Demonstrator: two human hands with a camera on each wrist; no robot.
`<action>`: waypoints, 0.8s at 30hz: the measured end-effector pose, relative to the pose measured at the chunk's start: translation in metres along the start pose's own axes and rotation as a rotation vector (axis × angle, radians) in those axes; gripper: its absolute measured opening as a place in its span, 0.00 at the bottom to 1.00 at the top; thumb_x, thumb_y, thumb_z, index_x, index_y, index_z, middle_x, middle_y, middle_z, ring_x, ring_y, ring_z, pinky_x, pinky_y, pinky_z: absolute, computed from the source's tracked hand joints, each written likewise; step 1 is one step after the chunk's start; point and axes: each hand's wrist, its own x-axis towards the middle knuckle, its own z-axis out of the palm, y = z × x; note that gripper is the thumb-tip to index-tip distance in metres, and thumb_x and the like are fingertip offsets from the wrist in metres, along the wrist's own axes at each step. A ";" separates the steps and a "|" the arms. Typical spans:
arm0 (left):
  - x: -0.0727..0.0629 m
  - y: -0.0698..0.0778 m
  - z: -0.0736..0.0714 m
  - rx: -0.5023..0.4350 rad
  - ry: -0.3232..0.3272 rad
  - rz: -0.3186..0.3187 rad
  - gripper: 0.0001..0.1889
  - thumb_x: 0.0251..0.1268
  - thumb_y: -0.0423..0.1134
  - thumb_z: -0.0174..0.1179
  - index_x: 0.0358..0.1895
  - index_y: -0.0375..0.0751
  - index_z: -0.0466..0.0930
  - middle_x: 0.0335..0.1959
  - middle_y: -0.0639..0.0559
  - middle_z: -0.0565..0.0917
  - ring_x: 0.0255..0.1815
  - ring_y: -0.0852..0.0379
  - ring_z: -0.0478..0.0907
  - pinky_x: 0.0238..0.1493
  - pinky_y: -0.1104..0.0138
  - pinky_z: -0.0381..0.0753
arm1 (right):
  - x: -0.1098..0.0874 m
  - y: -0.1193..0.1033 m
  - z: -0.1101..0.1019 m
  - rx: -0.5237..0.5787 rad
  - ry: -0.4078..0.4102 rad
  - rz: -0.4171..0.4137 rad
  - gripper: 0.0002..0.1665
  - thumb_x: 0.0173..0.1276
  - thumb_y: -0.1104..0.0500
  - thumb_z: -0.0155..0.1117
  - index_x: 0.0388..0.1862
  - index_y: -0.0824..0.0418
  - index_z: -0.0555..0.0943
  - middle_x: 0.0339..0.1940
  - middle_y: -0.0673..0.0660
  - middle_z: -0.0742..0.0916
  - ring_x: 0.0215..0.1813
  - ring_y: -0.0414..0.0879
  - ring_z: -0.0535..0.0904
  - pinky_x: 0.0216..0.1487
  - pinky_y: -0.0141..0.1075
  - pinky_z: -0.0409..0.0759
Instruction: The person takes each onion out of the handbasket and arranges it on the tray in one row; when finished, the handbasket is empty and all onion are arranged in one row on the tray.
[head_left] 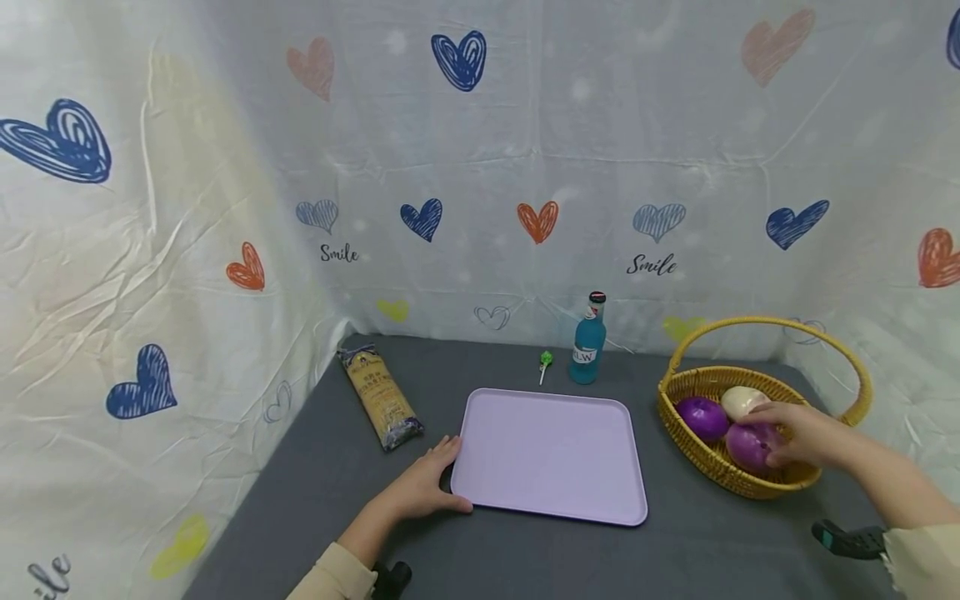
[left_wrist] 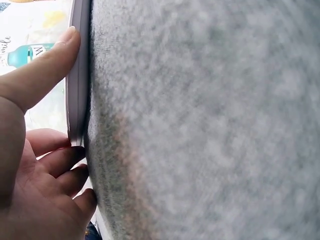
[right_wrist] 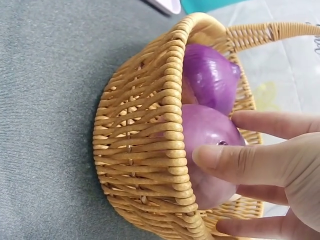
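A wicker basket [head_left: 708, 462] stands at the right, holding two purple onions and a round whitish vegetable [head_left: 738, 402]. My right hand [head_left: 806, 435] reaches over its rim and grips the nearer purple onion [head_left: 746, 448]. In the right wrist view the thumb lies across this onion [right_wrist: 210, 127], with fingers around its far side. The other purple onion [right_wrist: 212, 75] sits beside it. At the left, my left hand [head_left: 423, 485] spans the near left corner of a lilac tray [head_left: 551, 457]. Its thumb [left_wrist: 55, 55] touches the tray's rim, the other fingers loosely bent along the edge.
Behind the tray lies a green lollipop [head_left: 546, 358] next to an upright blue bottle [head_left: 588, 348]. A yellow, dark-ended food packet [head_left: 378, 396] lies at the left back. The basket's tall handle [head_left: 765, 320] arches over it. A printed cloth [head_left: 480, 183] hangs behind the grey table.
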 end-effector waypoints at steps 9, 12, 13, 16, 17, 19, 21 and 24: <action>0.000 0.002 0.000 -0.013 -0.006 -0.016 0.59 0.50 0.59 0.76 0.79 0.33 0.54 0.81 0.39 0.56 0.83 0.39 0.47 0.79 0.40 0.51 | 0.003 0.002 0.006 -0.024 0.029 -0.008 0.27 0.49 0.61 0.81 0.50 0.63 0.86 0.53 0.70 0.85 0.54 0.69 0.80 0.46 0.53 0.84; -0.001 0.003 0.000 -0.012 -0.007 -0.016 0.59 0.49 0.59 0.76 0.79 0.33 0.54 0.81 0.38 0.56 0.83 0.38 0.48 0.79 0.39 0.51 | 0.003 0.003 0.007 -0.021 0.022 0.000 0.28 0.49 0.61 0.82 0.51 0.64 0.86 0.53 0.72 0.84 0.54 0.71 0.80 0.47 0.58 0.84; -0.001 0.003 0.000 -0.010 -0.008 -0.016 0.59 0.49 0.59 0.76 0.79 0.33 0.54 0.81 0.38 0.56 0.83 0.38 0.48 0.79 0.39 0.51 | 0.003 0.003 0.007 -0.019 0.017 0.004 0.28 0.49 0.61 0.82 0.51 0.65 0.85 0.53 0.74 0.83 0.54 0.72 0.80 0.48 0.60 0.83; -0.001 0.004 0.000 -0.011 -0.002 -0.010 0.59 0.49 0.58 0.77 0.79 0.32 0.54 0.81 0.37 0.57 0.82 0.37 0.48 0.78 0.39 0.51 | 0.003 0.003 0.006 -0.019 0.008 0.006 0.29 0.48 0.61 0.82 0.51 0.66 0.85 0.53 0.76 0.82 0.54 0.73 0.79 0.48 0.61 0.83; -0.001 0.004 0.000 -0.011 -0.001 -0.014 0.59 0.49 0.58 0.77 0.79 0.32 0.54 0.81 0.38 0.57 0.83 0.38 0.48 0.79 0.40 0.51 | 0.003 0.002 0.006 -0.018 0.008 0.005 0.29 0.48 0.61 0.82 0.51 0.66 0.85 0.53 0.75 0.82 0.53 0.72 0.79 0.48 0.60 0.83; -0.001 0.004 0.000 -0.010 0.000 -0.012 0.59 0.49 0.58 0.77 0.79 0.32 0.54 0.81 0.38 0.57 0.83 0.38 0.48 0.79 0.40 0.51 | 0.003 0.001 0.004 -0.022 0.011 -0.004 0.28 0.48 0.60 0.83 0.50 0.65 0.85 0.52 0.74 0.83 0.52 0.70 0.80 0.46 0.55 0.84; -0.001 0.004 -0.001 -0.009 0.000 -0.014 0.59 0.49 0.58 0.77 0.79 0.32 0.54 0.81 0.38 0.57 0.83 0.38 0.48 0.79 0.40 0.51 | 0.003 0.000 0.002 -0.027 0.013 -0.007 0.28 0.48 0.59 0.83 0.50 0.64 0.85 0.52 0.71 0.84 0.50 0.63 0.82 0.42 0.47 0.84; -0.001 0.005 -0.001 -0.013 0.001 -0.015 0.59 0.50 0.57 0.77 0.79 0.32 0.54 0.81 0.37 0.56 0.83 0.38 0.48 0.79 0.40 0.51 | 0.003 -0.002 -0.002 -0.041 0.010 -0.001 0.28 0.48 0.58 0.83 0.49 0.62 0.85 0.51 0.67 0.85 0.47 0.54 0.82 0.38 0.37 0.81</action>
